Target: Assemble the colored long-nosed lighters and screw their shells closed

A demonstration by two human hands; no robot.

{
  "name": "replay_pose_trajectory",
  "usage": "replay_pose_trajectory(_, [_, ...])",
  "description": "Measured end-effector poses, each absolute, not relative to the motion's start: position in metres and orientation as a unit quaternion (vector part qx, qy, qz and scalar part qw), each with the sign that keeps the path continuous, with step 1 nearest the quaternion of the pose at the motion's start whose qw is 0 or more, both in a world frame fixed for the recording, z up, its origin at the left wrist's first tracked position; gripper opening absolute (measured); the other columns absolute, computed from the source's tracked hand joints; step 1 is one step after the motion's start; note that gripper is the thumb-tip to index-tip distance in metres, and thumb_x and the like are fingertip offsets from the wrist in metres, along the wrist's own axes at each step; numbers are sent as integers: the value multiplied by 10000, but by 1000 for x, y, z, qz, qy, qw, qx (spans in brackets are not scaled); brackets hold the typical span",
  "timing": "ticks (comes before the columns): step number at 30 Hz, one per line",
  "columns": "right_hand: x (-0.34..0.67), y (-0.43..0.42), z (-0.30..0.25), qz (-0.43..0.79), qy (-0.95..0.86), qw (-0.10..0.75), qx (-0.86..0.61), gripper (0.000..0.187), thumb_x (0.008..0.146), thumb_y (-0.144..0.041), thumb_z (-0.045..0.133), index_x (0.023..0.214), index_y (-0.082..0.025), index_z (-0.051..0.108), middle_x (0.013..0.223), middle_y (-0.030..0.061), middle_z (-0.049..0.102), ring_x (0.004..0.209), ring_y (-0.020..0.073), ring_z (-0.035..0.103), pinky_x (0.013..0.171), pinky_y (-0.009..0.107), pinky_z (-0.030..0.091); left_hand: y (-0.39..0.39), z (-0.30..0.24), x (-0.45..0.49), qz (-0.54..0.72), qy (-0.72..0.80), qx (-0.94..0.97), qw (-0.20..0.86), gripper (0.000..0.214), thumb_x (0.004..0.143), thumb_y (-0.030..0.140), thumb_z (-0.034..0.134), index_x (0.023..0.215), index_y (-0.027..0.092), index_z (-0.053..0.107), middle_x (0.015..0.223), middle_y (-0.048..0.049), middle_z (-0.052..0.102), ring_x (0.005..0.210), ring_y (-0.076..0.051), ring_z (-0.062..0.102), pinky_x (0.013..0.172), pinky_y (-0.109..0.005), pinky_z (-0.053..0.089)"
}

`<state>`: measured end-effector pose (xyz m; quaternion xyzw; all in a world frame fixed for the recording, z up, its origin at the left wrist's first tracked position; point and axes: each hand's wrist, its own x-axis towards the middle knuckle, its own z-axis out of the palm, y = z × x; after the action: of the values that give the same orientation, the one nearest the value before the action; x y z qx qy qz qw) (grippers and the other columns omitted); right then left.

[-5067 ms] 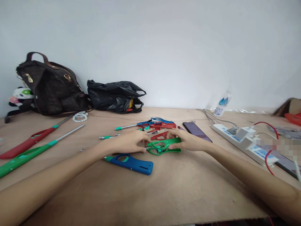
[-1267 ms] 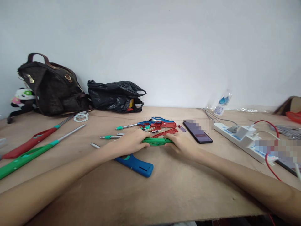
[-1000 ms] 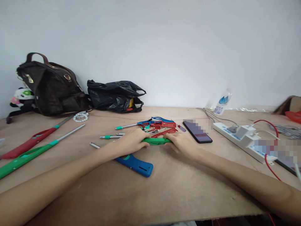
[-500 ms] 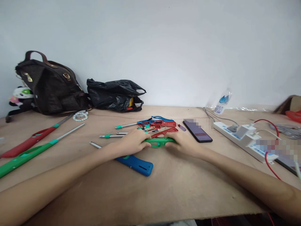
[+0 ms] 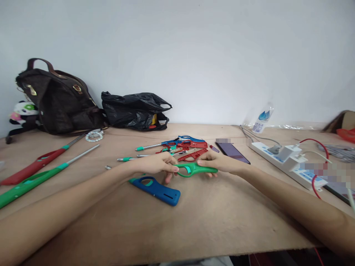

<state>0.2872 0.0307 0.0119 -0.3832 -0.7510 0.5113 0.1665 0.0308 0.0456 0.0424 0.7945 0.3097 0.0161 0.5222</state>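
The thumb and forefinger of the left hand (image 5: 158, 164) were closed in a narrow pinch at the left end of the green lighter body (image 5: 198, 169), while its other fingers hung loosely below. The right hand (image 5: 217, 162) had its thumb on top of the green lighter body and some fingers underneath, so the handle was held between them. The green lighter body was near the table (image 5: 222, 218), in front of the person. I judge that it was held by both ends so that it was steady and its trigger opening was not covered.

Nearer to the person than the green lighter body, and to its left, lay the blue lighter (image 5: 163, 194); the left forearm hid a part of its rod. Just beyond the green lighter body was a red shell (image 5: 198, 154), and behind this a pile of lighter parts (image 5: 191, 145), perhaps kept there to be within reach. These parts crowded the space on the far side. The screwdriver (image 5: 213, 148) and the phone (image 5: 232, 152) were beyond it to the right, the power strip (image 5: 287, 166) farther right. Well to its left lay a red lighter (image 5: 36, 168) and a long green lighter (image 5: 30, 185).
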Motion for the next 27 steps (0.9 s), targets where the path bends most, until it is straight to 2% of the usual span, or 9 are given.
replay_pose_trajectory(4, [287, 31, 13, 477, -764, 177, -396, 500, 875, -574, 526, 588, -165, 505, 417, -59, 466, 346, 54, 386, 340, 172, 263, 49, 41, 29, 21, 289, 789, 541, 400, 828, 518, 597, 645, 163, 569, 538, -3, 605, 560, -139, 537, 620, -255, 437])
replay_pose_trajectory(10, [285, 30, 13, 462, -769, 195, -396, 511, 876, -585, 528, 586, -165, 501, 410, -74, 408, 344, 47, 330, 328, 181, 210, 52, 38, 25, 29, 268, 801, 534, 349, 859, 443, 584, 641, 174, 628, 523, -11, 628, 723, -175, 612, 830, -277, 446])
replay_pose_trajectory(21, [283, 30, 11, 423, -795, 197, -388, 557, 900, -621, 460, 552, -186, 433, 470, -70, 325, 402, 63, 294, 379, 218, 205, 49, 44, 28, 6, 258, 819, 512, 412, 867, 451, 563, 564, 176, 618, 529, -17, 637, 658, -165, 589, 775, -274, 454])
replay_pose_trajectory(24, [281, 28, 12, 361, -815, 207, -403, 533, 929, -593, 418, 586, -187, 467, 515, -51, 363, 461, 89, 357, 439, 232, 273, 52, 40, 26, 6, 273, 813, 514, 377, 855, 478, 578, 639, 172, 620, 543, -6, 635, 632, -159, 586, 720, -266, 459])
replay_pose_trajectory(27, [281, 28, 13, 253, -855, 221, -396, 483, 989, -491, 336, 710, -183, 583, 668, 7, 546, 676, 154, 538, 612, 263, 396, 53, 36, 26, 7, 283, 824, 491, 381, 868, 491, 553, 689, 158, 601, 588, -13, 648, 606, -151, 581, 632, -246, 437])
